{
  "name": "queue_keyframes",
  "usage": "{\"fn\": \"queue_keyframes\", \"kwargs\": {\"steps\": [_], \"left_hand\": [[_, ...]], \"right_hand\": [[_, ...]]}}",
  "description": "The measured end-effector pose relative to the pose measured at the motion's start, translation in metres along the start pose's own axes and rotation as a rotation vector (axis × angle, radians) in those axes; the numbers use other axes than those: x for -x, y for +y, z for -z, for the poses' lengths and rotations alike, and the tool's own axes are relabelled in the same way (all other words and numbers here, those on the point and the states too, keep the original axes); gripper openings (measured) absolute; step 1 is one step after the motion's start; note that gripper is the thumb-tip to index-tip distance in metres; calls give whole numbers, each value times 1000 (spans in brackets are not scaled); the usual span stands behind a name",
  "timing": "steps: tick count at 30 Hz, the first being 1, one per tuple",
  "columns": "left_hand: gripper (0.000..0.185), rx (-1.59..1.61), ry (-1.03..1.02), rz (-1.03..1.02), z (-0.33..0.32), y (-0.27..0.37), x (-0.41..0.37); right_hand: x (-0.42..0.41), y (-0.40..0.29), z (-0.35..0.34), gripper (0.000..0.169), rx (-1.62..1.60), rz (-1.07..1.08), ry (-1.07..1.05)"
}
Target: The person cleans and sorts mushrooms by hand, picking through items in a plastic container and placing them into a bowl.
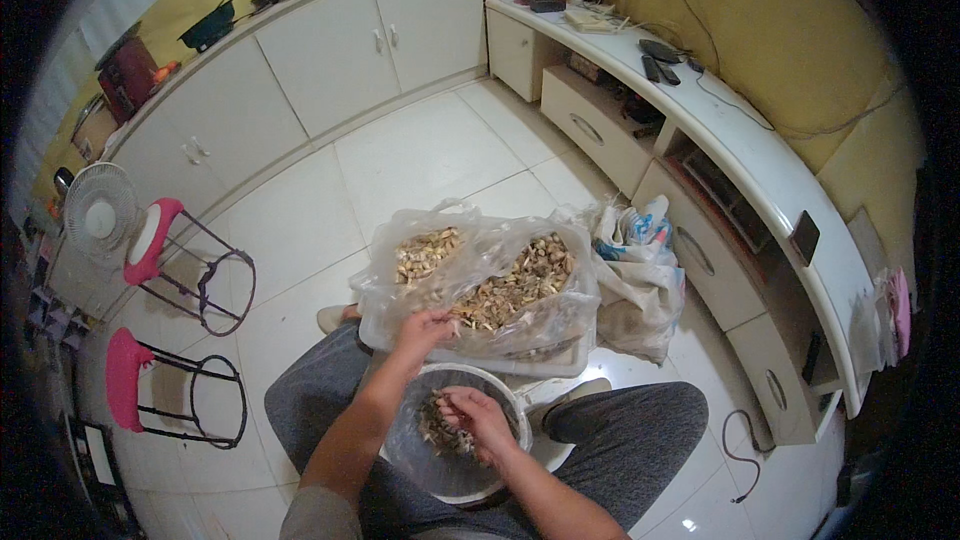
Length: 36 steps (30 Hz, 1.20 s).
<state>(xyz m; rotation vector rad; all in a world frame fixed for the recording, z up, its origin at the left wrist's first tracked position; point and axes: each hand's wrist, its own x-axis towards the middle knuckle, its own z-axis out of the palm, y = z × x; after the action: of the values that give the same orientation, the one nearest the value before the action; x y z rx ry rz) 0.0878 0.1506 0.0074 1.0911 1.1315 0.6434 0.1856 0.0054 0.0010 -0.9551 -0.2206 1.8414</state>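
My left hand (433,328) is at the near left edge of a clear plastic bag (487,240), beside a heap of small, pale brown dried pieces (517,281); whether it holds one is too small to tell. A second, yellower heap (427,251) lies in the bag's left part. The bag rests on a white plastic tray (562,367). My right hand (474,414) is over a round, white-rimmed bucket (525,405) between my knees, fingers curled above dark scraps (442,431) inside it. What its fingertips hold is hidden.
A woven sack (641,292) stands right of the bag, near the white cabinet with drawers (589,127). Two stools with pink covers (154,240) and a white fan (101,217) are at the left. A cable (750,457) lies on the tiled floor at the right.
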Motion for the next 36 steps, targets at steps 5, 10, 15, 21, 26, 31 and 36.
{"fn": "queue_keyframes", "kwargs": {"steps": [5,10,15,21,26,31,36], "left_hand": [[26,289,-152,62,14,-16,61],[26,300,-174,163,14,-43,104],[25,295,-73,216,13,-53,123],[25,223,-108,194,14,-46,131],[24,132,-115,225,19,-52,132],[22,71,-91,194,18,-51,133],[21,69,-84,200,16,-54,130]], "right_hand": [[-7,7,6,37,315,312,144],[-2,5,-1,32,742,549,168],[2,10,-5,16,856,528,96],[7,6,-6,18,967,534,97],[6,10,-2,19,1094,515,63],[7,9,-5,19,1125,601,26],[8,8,-5,21,1162,568,33]]}}
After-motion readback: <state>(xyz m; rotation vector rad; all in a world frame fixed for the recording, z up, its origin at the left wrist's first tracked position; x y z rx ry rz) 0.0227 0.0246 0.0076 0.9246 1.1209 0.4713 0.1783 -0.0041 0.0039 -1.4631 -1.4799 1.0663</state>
